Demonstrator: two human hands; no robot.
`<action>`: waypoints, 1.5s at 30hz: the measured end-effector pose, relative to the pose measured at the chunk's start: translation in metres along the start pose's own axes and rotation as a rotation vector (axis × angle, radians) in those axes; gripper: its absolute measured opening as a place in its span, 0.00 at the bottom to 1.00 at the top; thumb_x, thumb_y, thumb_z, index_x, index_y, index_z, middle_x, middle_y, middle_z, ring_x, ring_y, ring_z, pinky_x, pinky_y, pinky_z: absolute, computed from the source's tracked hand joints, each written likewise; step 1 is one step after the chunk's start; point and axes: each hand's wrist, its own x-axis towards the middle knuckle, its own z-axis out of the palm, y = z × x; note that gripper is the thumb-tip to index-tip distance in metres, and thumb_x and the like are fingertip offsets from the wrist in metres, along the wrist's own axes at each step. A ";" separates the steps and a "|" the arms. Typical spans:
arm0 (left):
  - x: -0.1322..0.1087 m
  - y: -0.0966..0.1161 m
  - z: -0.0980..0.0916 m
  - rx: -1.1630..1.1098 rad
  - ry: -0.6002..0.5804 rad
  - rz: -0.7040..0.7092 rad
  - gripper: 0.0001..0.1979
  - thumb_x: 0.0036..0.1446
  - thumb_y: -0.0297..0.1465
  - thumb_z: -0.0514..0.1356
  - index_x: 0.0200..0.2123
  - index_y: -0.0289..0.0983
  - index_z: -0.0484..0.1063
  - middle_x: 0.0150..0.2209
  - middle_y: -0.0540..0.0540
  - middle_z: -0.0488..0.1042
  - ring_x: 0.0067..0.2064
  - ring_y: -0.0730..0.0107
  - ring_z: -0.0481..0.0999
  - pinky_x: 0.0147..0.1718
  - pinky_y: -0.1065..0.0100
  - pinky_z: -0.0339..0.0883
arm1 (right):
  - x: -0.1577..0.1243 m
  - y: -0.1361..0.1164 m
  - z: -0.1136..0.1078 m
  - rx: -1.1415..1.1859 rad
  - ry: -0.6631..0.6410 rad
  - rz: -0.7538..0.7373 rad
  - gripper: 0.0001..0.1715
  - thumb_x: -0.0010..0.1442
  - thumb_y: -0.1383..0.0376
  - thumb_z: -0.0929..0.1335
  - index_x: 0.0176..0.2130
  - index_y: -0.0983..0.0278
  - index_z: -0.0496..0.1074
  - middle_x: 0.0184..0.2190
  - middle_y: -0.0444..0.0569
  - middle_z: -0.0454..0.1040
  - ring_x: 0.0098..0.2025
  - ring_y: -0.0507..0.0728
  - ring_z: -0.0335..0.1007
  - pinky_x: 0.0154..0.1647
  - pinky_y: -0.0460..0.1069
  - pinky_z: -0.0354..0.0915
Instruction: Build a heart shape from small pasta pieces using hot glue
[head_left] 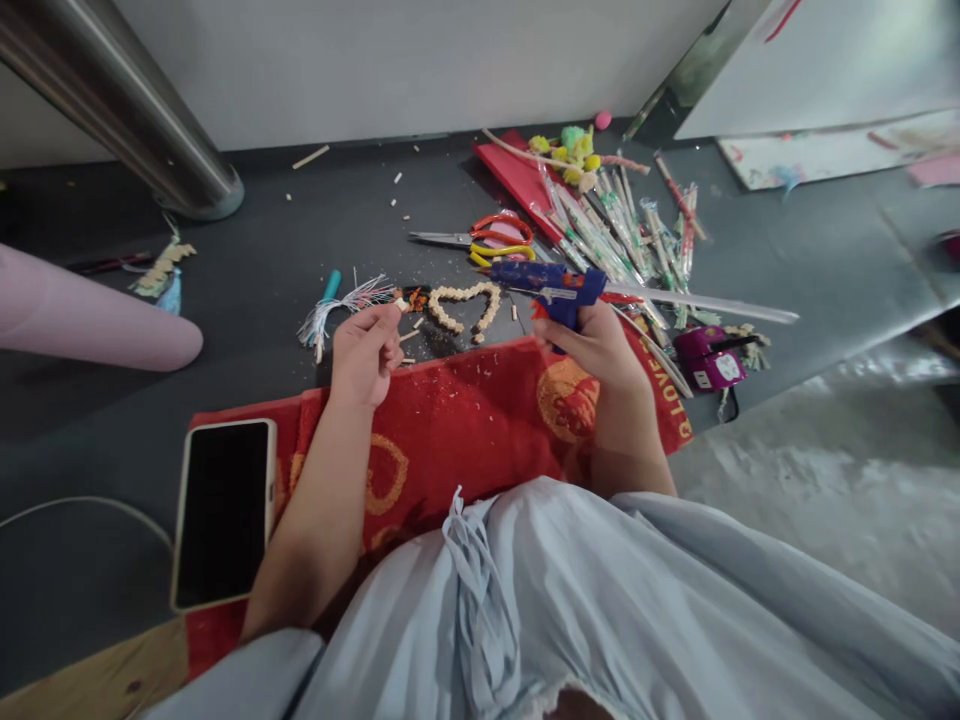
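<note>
My left hand is closed in a pinch on a small pale stick piece, held just left of a heart shape made of short stick pieces on the dark floor. My right hand grips a blue glue gun with a long clear glue stick out its back; the nozzle points left toward the heart. Both hands hover above a red patterned cloth.
A phone lies on the cloth's left end. Red-and-yellow scissors, a pile of wrapped sticks, pompoms, a purple tool, a white-blue tassel, a metal pole and a pink cylinder surround the spot.
</note>
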 end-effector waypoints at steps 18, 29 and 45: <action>0.001 0.001 0.004 0.007 0.035 -0.014 0.10 0.50 0.27 0.72 0.24 0.38 0.73 0.12 0.59 0.58 0.15 0.83 0.54 0.12 0.80 0.46 | -0.006 0.048 -0.048 -0.949 0.012 0.007 0.26 0.60 0.62 0.66 0.57 0.65 0.71 0.50 0.64 0.78 0.56 0.71 0.73 0.60 0.66 0.68; 0.001 0.003 0.004 0.016 0.046 -0.030 0.09 0.48 0.27 0.71 0.25 0.37 0.74 0.13 0.60 0.58 0.15 0.83 0.54 0.12 0.81 0.45 | 0.046 0.001 -0.017 -1.185 -0.138 -0.126 0.27 0.69 0.68 0.58 0.59 0.69 0.77 0.50 0.65 0.77 0.55 0.69 0.72 0.62 0.60 0.64; 0.000 0.004 0.004 -0.029 0.054 -0.033 0.06 0.44 0.27 0.70 0.24 0.37 0.75 0.12 0.58 0.60 0.15 0.83 0.54 0.11 0.80 0.47 | 0.093 -0.003 -0.003 -1.335 -0.230 -0.122 0.22 0.67 0.68 0.62 0.49 0.71 0.83 0.49 0.64 0.81 0.55 0.69 0.75 0.58 0.58 0.66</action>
